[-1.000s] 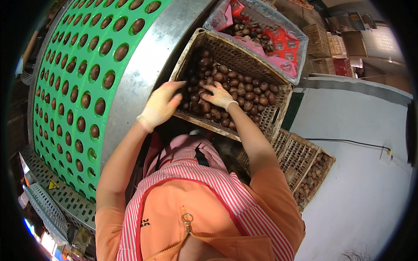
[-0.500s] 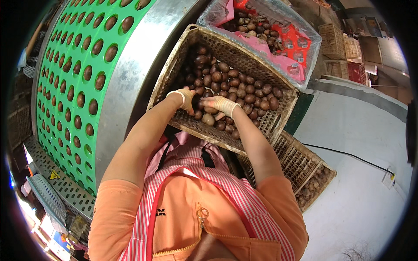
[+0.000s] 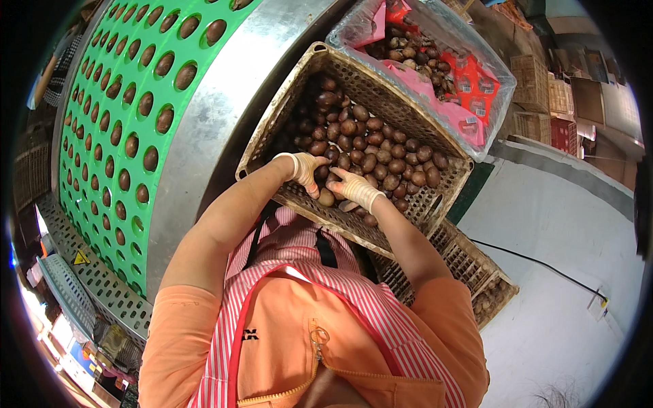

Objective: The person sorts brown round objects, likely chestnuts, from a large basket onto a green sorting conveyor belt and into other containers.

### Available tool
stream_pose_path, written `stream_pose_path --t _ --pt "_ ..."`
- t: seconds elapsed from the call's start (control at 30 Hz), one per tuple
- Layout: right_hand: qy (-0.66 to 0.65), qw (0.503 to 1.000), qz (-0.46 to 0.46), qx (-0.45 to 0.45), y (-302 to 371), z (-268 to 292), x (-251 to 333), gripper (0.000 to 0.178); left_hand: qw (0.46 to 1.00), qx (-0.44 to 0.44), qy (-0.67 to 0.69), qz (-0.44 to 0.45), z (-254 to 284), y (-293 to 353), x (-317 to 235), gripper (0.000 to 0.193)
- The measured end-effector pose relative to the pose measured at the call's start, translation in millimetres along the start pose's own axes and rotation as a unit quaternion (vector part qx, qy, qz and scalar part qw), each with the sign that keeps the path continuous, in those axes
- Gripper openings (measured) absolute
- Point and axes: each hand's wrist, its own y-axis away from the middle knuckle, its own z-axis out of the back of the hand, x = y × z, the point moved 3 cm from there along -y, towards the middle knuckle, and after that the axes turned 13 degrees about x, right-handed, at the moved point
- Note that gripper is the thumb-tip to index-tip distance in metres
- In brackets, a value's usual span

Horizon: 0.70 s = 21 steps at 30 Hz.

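Dark purple-brown passion fruit (image 3: 391, 151) lie heaped in a worn tan plastic crate (image 3: 286, 81), which stands tilted in front of me. Both my hands reach into its near side and wear thin cream gloves. My left hand (image 3: 307, 171) is bent round passion fruit by the near left part of the heap, thumb and fingers on either side. Close beside it, my right hand (image 3: 356, 188) curls palm down over fruit at the near wall. The fingers partly hide what they grip. A paler brown fruit (image 3: 326, 198) lies between the hands.
At left, a green panel (image 3: 136, 109) with rows of fruit-filled holes curves beside a metal guard (image 3: 204, 115). Behind the crate stands a plastic-lined bin (image 3: 500, 102) with fruit and red packaging. Another crate (image 3: 449, 255) sits below right. A black cable (image 3: 537, 263) crosses the pale surface.
The crate and its surroundings have shifted slightly right and down in view. My hands remain at its near side; the left has moved slightly right, and both fingers' positions among the fruit have changed.
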Motion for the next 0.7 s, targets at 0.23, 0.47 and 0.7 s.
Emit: stream_pose_path --t 0.23,0.47,0.7 --pt "-0.31 0.949 0.061 0.005 1 -10 -12 0.069 0.999 -0.017 0.025 -0.014 -8 -20 13 0.128" --pt "-0.436 0.887 0.133 0.079 -57 -7 -29 0.039 0.999 -0.046 0.016 0.001 -2 6 5 0.123" --pt "-0.479 0.859 0.179 0.03 -42 -34 7 0.044 0.989 -0.122 0.073 0.026 3 14 16 0.129"
